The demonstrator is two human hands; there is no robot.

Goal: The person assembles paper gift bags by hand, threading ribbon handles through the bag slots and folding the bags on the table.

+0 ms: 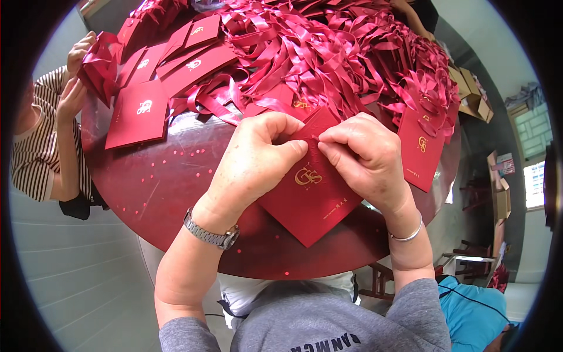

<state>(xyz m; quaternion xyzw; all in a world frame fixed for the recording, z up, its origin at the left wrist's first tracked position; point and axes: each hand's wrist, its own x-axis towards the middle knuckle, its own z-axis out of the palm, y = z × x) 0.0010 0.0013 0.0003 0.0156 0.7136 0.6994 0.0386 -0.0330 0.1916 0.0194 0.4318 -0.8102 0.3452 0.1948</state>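
Note:
A dark red paper gift bag (319, 202) with a gold emblem lies tilted in front of me, one corner toward my body. My left hand (258, 155) is closed at its upper left edge, thumb and forefinger pinched there. Opposite it, my right hand (366, 155) pinches near the bag's upper part, fingertips just right of the left thumb. Whether a ribbon end sits between the right fingertips is too small to tell. Behind both hands, a large heap of red satin ribbon handles (293, 58) spreads out, attached to more bags.
Flat red bags (141, 114) lie at the left, another red bag (423, 146) at the right. Small red dots are scattered over the round dark table (193, 193). A person in a striped top (50, 111) handles a red bag at the left; another person's arm (413, 17) shows far right.

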